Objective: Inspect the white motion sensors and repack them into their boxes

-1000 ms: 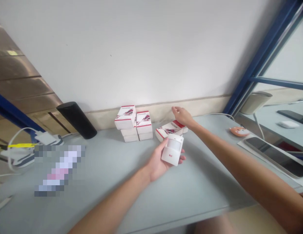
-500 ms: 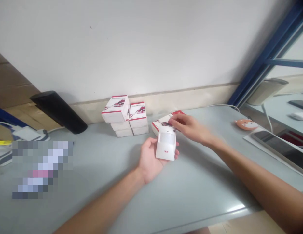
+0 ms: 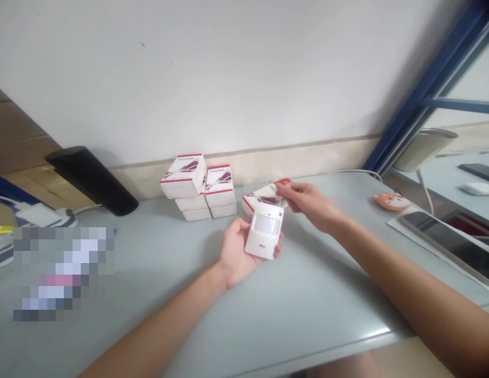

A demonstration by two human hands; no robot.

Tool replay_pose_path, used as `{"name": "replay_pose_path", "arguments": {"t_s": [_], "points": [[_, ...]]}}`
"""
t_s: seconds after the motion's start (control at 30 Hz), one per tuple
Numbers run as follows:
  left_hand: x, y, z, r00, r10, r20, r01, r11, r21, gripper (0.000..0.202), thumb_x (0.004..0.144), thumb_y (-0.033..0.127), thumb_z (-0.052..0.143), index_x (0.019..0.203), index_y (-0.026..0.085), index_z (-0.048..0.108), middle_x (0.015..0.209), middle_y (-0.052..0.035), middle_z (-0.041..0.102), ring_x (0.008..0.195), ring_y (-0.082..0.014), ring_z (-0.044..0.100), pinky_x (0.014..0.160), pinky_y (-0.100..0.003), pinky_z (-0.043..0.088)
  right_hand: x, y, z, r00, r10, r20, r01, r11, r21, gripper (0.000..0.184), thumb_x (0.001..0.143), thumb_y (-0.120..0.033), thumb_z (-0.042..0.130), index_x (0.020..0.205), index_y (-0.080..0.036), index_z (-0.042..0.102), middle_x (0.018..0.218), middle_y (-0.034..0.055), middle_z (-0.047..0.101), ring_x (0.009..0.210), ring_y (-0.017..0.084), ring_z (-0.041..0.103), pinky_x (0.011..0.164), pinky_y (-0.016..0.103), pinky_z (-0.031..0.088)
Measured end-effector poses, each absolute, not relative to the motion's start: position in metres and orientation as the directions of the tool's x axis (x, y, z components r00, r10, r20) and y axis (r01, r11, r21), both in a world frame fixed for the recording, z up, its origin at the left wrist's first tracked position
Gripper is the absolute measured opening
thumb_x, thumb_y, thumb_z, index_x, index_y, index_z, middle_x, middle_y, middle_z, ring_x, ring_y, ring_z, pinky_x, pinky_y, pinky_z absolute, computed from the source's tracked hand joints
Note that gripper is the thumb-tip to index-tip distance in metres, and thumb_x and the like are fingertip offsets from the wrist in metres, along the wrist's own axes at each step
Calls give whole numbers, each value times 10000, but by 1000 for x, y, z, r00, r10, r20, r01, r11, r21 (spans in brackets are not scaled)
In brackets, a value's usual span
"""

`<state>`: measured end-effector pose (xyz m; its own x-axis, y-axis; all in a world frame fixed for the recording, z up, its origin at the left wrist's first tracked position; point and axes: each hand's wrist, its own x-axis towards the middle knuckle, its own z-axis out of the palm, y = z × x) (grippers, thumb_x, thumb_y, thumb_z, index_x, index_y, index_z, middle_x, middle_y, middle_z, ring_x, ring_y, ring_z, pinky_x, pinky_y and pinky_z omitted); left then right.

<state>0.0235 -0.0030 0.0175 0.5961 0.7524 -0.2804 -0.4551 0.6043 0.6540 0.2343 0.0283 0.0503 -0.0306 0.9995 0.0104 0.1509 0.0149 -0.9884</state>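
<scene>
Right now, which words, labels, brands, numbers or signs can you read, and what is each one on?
No text is legible.
White device in the left hand: small red mark, too small and blurred to read.
Stacked boxes: line of dark print on the top faces, too blurred.
Box behind the device: printed graphics, no legible words.
Pixelated patch: anything under it is hidden.

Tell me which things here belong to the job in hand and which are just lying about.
Part of the job:
white gadget, lying in the left hand, the right hand at its top corner
flat-lying box behind it, probably
stacked boxes with similar print, probably

Seemingly just lying about:
black tube
orange animal-faced thing
dark slab
</scene>
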Motion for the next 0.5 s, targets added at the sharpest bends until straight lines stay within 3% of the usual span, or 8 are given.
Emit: {"name": "replay_pose_path", "arguments": {"t_s": [0.2, 0.3, 0.5], "points": [[24, -8, 22, 667, 682, -299, -330, 631, 702, 468, 803, 300, 507, 1256, 188, 534, 946, -151, 741, 695, -279, 686, 711, -398, 495, 284, 50, 57, 237, 964, 123, -65, 142, -988, 504, 749, -691, 827, 813, -224, 650, 620, -74, 297, 531, 103, 247, 477, 290, 257], [20, -5, 22, 718, 620, -316, -235, 643, 729, 444, 833, 337, 493, 1234, 155, 548, 922, -171, 738, 662, -275, 676, 702, -391, 488, 312, 61, 57, 320, 933, 163, -139, 217, -966, 513, 717, -675, 864, 851, -226, 657, 649, -71, 315, 526, 94, 225, 445, 280, 220], [16, -1, 21, 808, 471, -354, -200, 785, 587, 389, 813, 324, 557, 1122, 96, 619, 899, -183, 705, 657, -231, 635, 663, -344, 482, 330, 68, 53, 297, 930, 215, -203, 282, -938, 559, 715, -759, 817, 847, -258, 605, 642, -71, 341, 519, 101, 312, 452, 272, 285]]}}
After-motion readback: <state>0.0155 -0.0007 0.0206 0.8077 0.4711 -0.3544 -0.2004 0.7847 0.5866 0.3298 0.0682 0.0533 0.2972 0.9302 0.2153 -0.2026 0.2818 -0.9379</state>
